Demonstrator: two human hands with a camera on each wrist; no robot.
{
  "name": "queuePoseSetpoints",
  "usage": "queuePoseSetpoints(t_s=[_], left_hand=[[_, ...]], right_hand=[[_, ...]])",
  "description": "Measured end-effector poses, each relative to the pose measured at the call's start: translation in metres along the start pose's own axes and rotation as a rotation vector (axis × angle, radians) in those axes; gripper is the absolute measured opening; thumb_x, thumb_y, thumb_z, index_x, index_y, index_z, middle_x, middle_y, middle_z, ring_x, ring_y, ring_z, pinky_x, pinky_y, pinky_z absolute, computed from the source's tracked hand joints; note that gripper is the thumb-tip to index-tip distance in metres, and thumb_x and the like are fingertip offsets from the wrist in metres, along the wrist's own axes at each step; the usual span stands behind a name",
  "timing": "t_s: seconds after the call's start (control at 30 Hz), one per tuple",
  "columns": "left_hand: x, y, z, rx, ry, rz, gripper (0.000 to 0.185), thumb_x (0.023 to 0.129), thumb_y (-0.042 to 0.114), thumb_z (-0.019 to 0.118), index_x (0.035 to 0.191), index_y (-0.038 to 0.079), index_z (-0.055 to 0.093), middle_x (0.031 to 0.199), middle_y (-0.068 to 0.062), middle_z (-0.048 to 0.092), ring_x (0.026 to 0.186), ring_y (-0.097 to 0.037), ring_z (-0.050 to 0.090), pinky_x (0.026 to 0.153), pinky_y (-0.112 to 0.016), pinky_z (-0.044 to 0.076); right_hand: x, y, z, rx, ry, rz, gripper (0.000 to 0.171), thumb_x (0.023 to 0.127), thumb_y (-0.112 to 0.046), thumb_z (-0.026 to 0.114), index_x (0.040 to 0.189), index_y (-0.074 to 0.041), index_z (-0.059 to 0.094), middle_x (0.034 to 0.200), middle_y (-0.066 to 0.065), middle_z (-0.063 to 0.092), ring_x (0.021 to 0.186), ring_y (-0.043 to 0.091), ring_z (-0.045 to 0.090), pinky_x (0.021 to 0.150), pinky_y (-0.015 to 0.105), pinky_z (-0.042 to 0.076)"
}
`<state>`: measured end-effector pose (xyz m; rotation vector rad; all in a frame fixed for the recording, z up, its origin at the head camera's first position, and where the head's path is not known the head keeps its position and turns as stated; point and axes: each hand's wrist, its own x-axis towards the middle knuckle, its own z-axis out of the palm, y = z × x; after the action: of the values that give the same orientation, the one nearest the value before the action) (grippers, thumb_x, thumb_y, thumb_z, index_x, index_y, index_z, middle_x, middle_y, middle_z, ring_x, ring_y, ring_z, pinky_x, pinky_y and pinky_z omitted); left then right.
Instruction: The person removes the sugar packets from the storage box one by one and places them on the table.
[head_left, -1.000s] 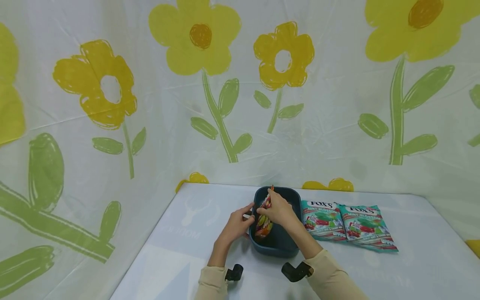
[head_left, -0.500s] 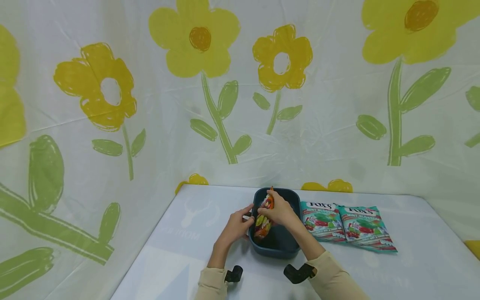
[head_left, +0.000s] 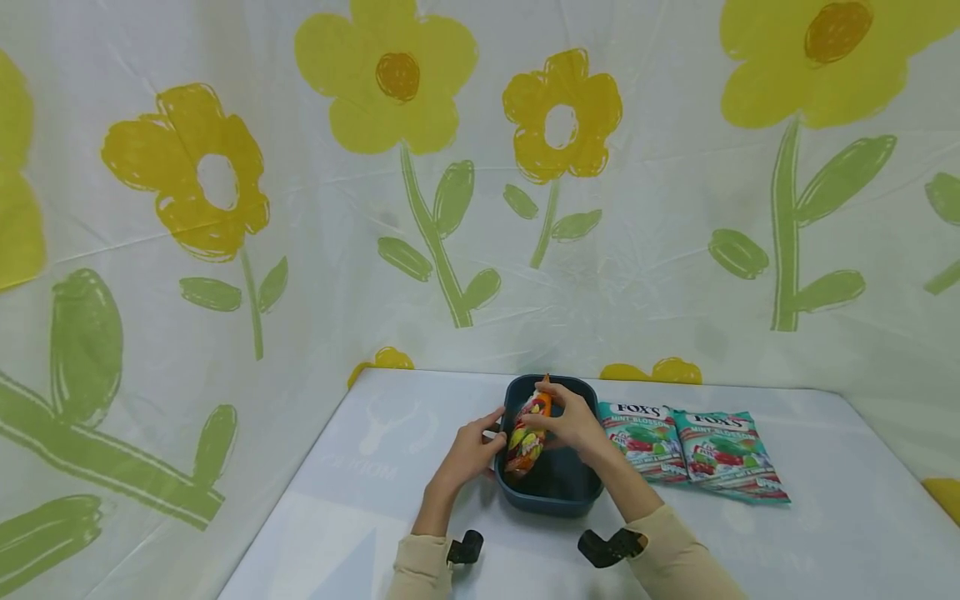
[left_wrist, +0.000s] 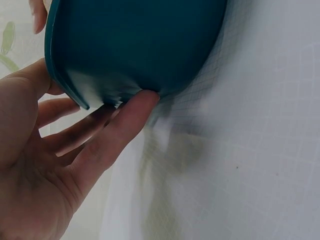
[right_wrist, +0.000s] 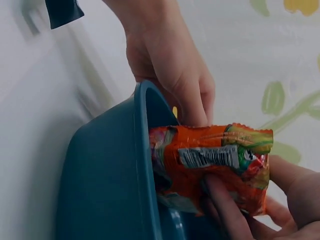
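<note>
A dark teal plastic bin [head_left: 551,506] stands on the white table. My left hand [head_left: 471,450] holds its left side; in the left wrist view one finger of that left hand [left_wrist: 75,160] presses the outer wall and the thumb reaches over the rim. Inside the bin, along its left side, an orange candy bag [head_left: 528,442] stands tilted. My right hand [head_left: 573,421] pinches the bag's upper part between thumb and fingers. In the right wrist view the orange bag [right_wrist: 210,155] shows a barcode, with fingers of the right hand [right_wrist: 300,200] on either side.
Two teal Fox's candy bags [head_left: 643,442] [head_left: 731,454] lie side by side right of the bin. Behind the table hangs a white sheet [head_left: 645,292] printed with yellow flowers. A black wrist camera [head_left: 611,547] sits at the right cuff.
My right hand has shifted slightly right and its thumb shows farther from the fingers. More of the orange bag's front shows. The left hand and bin stay nearly where they were.
</note>
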<state>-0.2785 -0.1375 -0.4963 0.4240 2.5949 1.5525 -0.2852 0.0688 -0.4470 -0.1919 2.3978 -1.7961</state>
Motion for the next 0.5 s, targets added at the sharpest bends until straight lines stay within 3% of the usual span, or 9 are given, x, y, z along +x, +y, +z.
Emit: queuePoseSetpoints(t_s=[0.5], left_hand=[[0.001, -0.001, 0.002, 0.007, 0.004, 0.005, 0.054, 0.097, 0.018, 0.055, 0.149, 0.01, 0.042, 0.123, -0.02, 0.059, 0.085, -0.017, 0.066, 0.049, -0.03, 0.06]], right_hand=[[-0.004, 0.013, -0.011, 0.147, -0.029, 0.038, 0.065, 0.088, -0.015, 0.072, 0.146, -0.011, 0.044, 0.149, 0.024, 0.042, 0.108, 0.033, 0.062, 0.078, 0.046, 0.063]])
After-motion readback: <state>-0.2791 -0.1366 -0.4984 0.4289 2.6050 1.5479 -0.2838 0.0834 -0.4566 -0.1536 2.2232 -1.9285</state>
